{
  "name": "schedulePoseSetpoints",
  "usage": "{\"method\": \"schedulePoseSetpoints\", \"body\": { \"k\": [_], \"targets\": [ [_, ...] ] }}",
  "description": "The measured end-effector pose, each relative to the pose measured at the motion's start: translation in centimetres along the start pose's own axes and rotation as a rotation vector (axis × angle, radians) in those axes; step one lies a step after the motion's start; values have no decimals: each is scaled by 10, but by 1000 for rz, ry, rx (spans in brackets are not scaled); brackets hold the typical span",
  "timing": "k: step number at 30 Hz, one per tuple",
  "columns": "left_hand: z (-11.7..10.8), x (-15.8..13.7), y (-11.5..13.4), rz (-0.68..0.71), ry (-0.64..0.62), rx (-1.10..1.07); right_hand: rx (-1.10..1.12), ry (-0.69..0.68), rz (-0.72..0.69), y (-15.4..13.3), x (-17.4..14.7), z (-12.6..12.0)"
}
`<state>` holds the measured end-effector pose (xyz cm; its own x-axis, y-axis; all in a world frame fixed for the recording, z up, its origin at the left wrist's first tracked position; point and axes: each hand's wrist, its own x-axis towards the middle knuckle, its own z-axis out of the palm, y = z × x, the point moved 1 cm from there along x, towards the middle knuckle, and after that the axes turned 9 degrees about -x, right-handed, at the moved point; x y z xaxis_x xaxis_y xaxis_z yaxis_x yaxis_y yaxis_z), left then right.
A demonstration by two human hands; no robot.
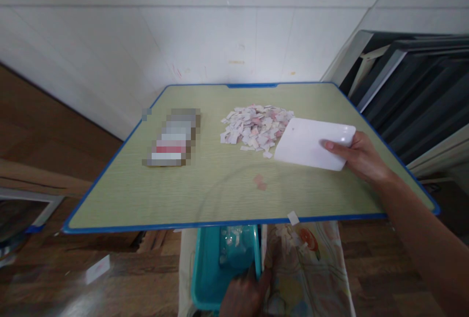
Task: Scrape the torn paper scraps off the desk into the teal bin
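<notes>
My right hand [361, 158] grips the right end of a white plastic sheet [315, 143], thumb on top. The sheet's left edge is against a heap of small cut paper pieces [256, 126], mostly white with some pink. Below the table's front edge, my left hand [244, 295] is at the right rim of a teal plastic basin [196, 283], fingers on both sides of the rim; they are partly blurred. A clear object [234, 246] lies inside the basin. One paper piece [293, 218] sits at the table's front edge.
The table [164, 195] has a blue rim and stands against a white wall. A pixelated box-like object [174, 136] lies on its left side. Beneath is a patterned cloth [308, 283] with paper scraps. Dark panels [421, 82] lean at the right. Another paper [97, 269] is at lower left.
</notes>
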<state>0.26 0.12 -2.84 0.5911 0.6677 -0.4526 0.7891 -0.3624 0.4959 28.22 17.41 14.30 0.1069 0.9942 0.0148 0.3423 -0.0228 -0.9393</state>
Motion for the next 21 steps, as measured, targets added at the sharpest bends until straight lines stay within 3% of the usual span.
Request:
{"method": "schedulePoseSetpoints", "body": {
  "k": [9,14,18,21],
  "targets": [
    [1,-1,1,20,58,7,-44,-20,22,3,4,4],
    [3,0,-1,14,39,12,14,40,45,2,1,3],
    [2,0,1,-13,23,6,13,-57,58,1,2,4],
    [-2,0,3,-53,-61,9,-1,-163,108,2,1,-1]
  ]
}}
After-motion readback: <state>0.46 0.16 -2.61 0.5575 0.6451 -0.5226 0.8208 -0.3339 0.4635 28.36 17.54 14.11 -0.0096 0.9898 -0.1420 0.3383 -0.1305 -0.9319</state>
